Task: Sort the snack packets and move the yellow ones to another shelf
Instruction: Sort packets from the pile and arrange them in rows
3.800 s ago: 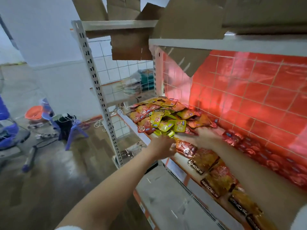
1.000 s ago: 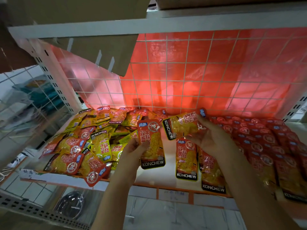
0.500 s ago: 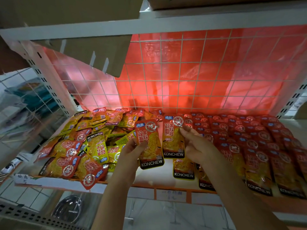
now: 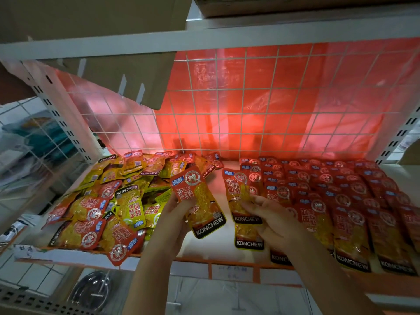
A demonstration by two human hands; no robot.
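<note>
A mixed heap of red and yellow snack packets [image 4: 118, 201] lies on the left half of the white shelf [image 4: 211, 248]. On the right half, red packets [image 4: 341, 201] lie in overlapping rows. My left hand [image 4: 175, 214] holds one red packet [image 4: 200, 201] upright above the shelf's bare middle. My right hand [image 4: 270, 214] pinches another red packet [image 4: 241, 196] at the left edge of the rows, above a packet [image 4: 248, 236] lying flat.
A wire grid with red plastic sheeting [image 4: 261, 105] closes the back. The upper shelf [image 4: 204, 39] carries cardboard boxes, and a cardboard flap [image 4: 127, 83] hangs down at the left. A slotted upright [image 4: 59, 114] stands left. A metal bowl [image 4: 91, 292] sits below.
My right hand has carried its red packet rightward and lower, to the left edge of the red rows. My left hand still holds its packet in about the same place.
</note>
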